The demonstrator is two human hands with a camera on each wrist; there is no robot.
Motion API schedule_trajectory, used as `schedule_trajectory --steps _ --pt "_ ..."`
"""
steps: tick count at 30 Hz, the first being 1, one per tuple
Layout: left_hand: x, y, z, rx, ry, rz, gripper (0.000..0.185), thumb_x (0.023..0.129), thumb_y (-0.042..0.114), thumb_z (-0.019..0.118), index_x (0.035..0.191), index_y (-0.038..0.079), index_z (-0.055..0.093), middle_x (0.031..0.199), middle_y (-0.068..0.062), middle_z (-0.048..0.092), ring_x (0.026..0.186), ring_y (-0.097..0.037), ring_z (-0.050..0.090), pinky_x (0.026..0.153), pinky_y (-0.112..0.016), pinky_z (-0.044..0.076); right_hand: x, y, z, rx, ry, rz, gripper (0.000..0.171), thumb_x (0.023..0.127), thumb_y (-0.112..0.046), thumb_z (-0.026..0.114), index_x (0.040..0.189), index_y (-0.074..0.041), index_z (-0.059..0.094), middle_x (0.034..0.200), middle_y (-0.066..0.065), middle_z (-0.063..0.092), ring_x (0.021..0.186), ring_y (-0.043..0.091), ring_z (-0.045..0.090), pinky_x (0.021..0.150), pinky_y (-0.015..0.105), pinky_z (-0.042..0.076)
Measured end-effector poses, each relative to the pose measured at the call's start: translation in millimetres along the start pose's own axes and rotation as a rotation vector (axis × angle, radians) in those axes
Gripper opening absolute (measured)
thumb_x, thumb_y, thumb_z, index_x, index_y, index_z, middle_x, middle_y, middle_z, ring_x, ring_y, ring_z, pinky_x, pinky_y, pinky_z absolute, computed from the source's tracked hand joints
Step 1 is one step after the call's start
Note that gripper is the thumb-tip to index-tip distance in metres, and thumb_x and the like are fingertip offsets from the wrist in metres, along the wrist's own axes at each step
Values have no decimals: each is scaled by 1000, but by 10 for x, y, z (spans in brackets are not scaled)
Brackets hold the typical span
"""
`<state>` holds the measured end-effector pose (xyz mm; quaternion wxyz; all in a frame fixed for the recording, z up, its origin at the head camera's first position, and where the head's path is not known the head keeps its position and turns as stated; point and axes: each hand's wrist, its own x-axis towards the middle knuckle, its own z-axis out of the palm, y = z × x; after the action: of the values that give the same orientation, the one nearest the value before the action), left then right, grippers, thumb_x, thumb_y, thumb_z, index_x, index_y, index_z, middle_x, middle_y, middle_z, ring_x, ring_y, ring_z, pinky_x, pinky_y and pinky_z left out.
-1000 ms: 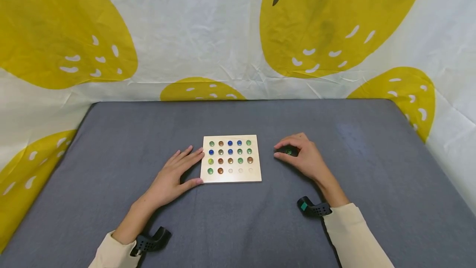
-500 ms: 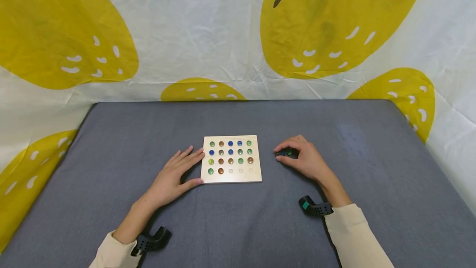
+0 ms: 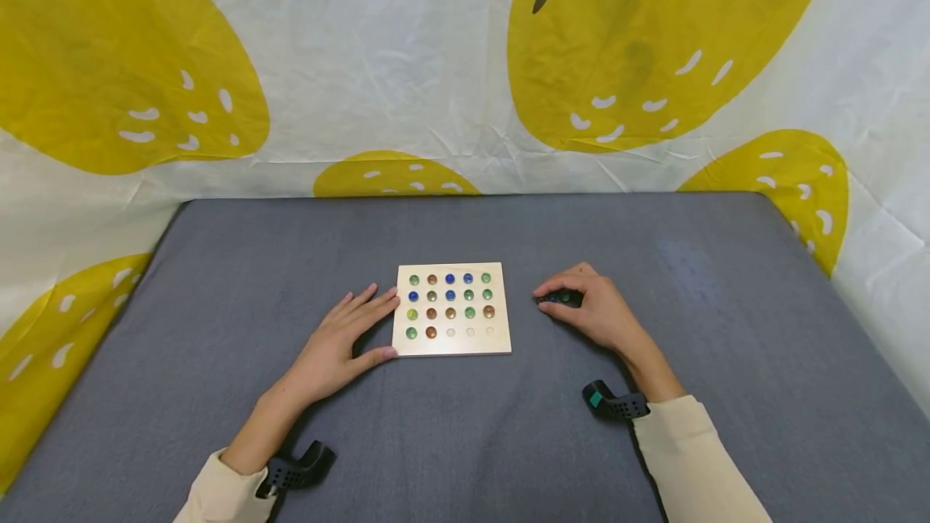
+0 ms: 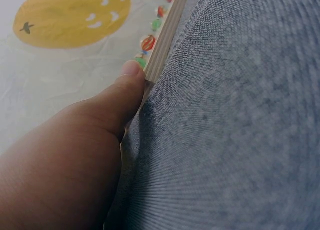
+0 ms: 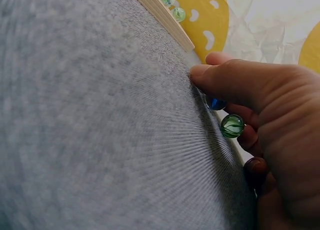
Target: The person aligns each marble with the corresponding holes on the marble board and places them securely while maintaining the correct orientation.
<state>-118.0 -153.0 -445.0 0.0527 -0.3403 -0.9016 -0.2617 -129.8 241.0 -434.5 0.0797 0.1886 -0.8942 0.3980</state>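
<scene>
A pale wooden board [image 3: 501, 345] with rows of coloured marbles [image 3: 450, 297] lies mid-table; three hollows in its near row are bare. My left hand [image 3: 381, 325] lies flat at its left edge, fingers straight, and the thumb [image 4: 125, 90] touches the board's near corner [image 4: 165, 38]. Right of the board, my right hand [image 3: 541, 299] curls over loose marbles [image 3: 559, 297] on the cloth. The right wrist view shows a blue marble [image 5: 216, 103], a green marble [image 5: 232, 125] and a dark marble [image 5: 255, 166] cupped between thumb [image 5: 210, 75] and fingers.
The grey cloth table [image 3: 218, 289] stretches wide on both sides of the board. A white sheet with big yellow fruit shapes [image 3: 654, 39] hangs behind and drapes past the table's left and right edges. Black wrist mounts [image 3: 610, 403] sit on both forearms.
My right hand's fingers have drawn in slightly round the loose marbles. The left hand and the board have stayed put.
</scene>
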Motion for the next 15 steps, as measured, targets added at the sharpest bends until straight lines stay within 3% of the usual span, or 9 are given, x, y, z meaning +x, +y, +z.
schedule_trajectory --steps 15 --pt "1 -16 23 5 7 17 73 85 37 72 147 13 42 150 -3 38 141 -31 25 114 -50 14 -5 18 7 17 52 5 18 79 -16 80 96 -22 77 97 -8 66 90 11 49 74 31 41"
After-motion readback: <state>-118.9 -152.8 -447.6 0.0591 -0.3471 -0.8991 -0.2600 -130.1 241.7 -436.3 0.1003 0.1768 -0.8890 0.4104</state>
